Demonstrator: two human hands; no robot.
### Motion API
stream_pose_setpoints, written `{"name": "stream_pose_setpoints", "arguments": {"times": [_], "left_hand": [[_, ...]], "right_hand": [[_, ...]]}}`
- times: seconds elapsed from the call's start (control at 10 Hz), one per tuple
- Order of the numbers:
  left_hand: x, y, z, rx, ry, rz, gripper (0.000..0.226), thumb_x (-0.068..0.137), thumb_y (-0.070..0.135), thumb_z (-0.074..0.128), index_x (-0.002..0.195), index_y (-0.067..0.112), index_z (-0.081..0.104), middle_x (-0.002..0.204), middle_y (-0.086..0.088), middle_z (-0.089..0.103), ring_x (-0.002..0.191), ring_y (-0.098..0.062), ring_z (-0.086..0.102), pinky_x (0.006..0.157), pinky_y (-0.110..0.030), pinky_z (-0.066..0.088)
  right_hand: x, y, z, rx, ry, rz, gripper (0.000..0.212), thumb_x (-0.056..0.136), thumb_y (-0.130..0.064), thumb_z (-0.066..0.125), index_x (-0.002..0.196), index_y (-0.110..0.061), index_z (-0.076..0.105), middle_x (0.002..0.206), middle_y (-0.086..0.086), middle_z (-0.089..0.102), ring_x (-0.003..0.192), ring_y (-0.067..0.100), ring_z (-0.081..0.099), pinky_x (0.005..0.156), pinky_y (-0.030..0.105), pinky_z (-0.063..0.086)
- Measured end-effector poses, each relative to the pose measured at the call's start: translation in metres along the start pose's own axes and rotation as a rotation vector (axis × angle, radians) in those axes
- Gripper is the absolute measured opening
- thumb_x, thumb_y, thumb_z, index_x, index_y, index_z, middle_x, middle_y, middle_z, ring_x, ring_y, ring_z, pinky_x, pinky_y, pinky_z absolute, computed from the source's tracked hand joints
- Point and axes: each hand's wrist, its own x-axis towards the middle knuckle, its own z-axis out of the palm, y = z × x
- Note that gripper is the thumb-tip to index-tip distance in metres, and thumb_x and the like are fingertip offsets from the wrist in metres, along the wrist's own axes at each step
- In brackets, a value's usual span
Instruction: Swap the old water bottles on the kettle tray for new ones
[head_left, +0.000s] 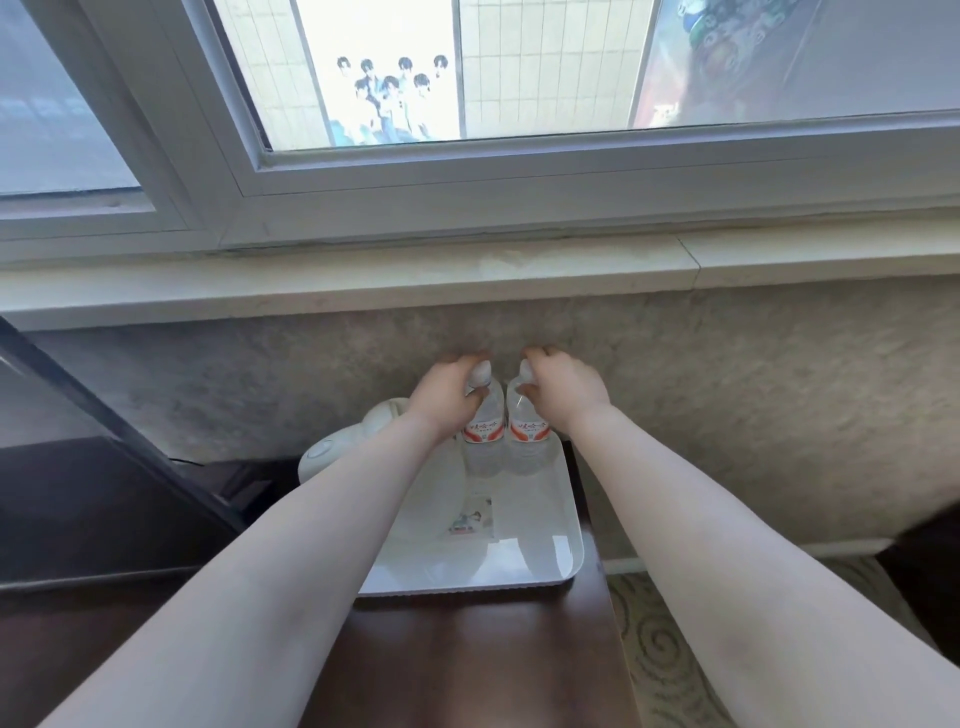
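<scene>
You have two clear plastic water bottles standing upright, side by side and touching, at the far end of the white tray (550, 566), close to the wall. The left bottle (484, 431) and the right bottle (527, 434) each have a white cap and a red-and-white label w/ white characters. Your left hand (447, 400) grips the left bottle's neck, your right hand (563, 387) grips the right one's. A white kettle (348, 441) sits on the tray's left side.
</scene>
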Motion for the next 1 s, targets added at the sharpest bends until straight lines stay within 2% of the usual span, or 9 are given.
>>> {"name": "stream_pose_setpoints", "arguments": {"times": [0.2,0.3,0.5,0.6,0.8,1.0], "left_hand": [[-0.012,0.003,-0.003,0.116,-0.051,0.004,0.06,0.093,0.02,0.056,0.148,0.01,0.035,0.154,-0.014,0.038,0.14,-0.031,0.037,0.113,-0.036,0.034],[-0.018,0.006,-0.005,0.151,-0.074,-0.015,0.064,0.093,0.021,0.056,0.15,0.011,0.03,0.157,-0.015,0.031,0.141,-0.035,0.033,0.115,-0.037,0.03],[-0.038,0.017,-0.011,0.229,-0.118,-0.062,0.07,0.091,0.023,0.056,0.152,0.011,0.023,0.156,-0.015,0.028,0.14,-0.036,0.03,0.112,-0.044,0.035],[-0.051,0.026,-0.015,0.287,-0.085,-0.057,0.068,0.09,0.024,0.055,0.151,0.012,0.026,0.154,-0.012,0.032,0.139,-0.033,0.031,0.105,-0.045,0.037],[-0.075,0.043,-0.022,0.332,-0.031,-0.07,0.059,0.092,0.023,0.05,0.148,0.018,0.034,0.151,-0.006,0.04,0.137,-0.03,0.036,0.104,-0.049,0.04],[-0.095,0.058,-0.028,0.333,0.083,-0.075,0.052,0.092,0.023,0.047,0.144,0.023,0.041,0.143,-0.005,0.049,0.129,-0.03,0.045,0.101,-0.046,0.038]], "right_hand": [[-0.01,-0.003,-0.004,-0.041,-0.01,0.001,0.057,0.095,-0.036,0.056,0.143,-0.012,0.038,0.136,0.011,0.052,0.109,0.034,0.062,0.072,0.039,0.048],[-0.018,-0.005,-0.008,-0.082,-0.012,0.002,0.061,0.095,-0.039,0.053,0.147,-0.013,0.033,0.143,0.009,0.047,0.117,0.032,0.057,0.077,0.04,0.05],[-0.037,-0.009,-0.022,-0.138,-0.023,-0.013,0.051,0.096,-0.035,0.048,0.141,-0.013,0.038,0.14,0.01,0.047,0.122,0.032,0.051,0.088,0.043,0.045],[-0.049,-0.011,-0.03,-0.156,-0.018,-0.03,0.051,0.096,-0.034,0.046,0.142,-0.013,0.038,0.141,0.011,0.048,0.123,0.032,0.051,0.09,0.043,0.043],[-0.072,-0.007,-0.042,-0.208,0.007,-0.058,0.051,0.096,-0.04,0.043,0.141,-0.018,0.041,0.138,0.01,0.051,0.121,0.031,0.052,0.091,0.042,0.043],[-0.097,-0.005,-0.057,-0.23,0.073,-0.054,0.041,0.093,-0.03,0.043,0.132,-0.02,0.054,0.131,0.008,0.055,0.115,0.029,0.054,0.089,0.04,0.042]]}}
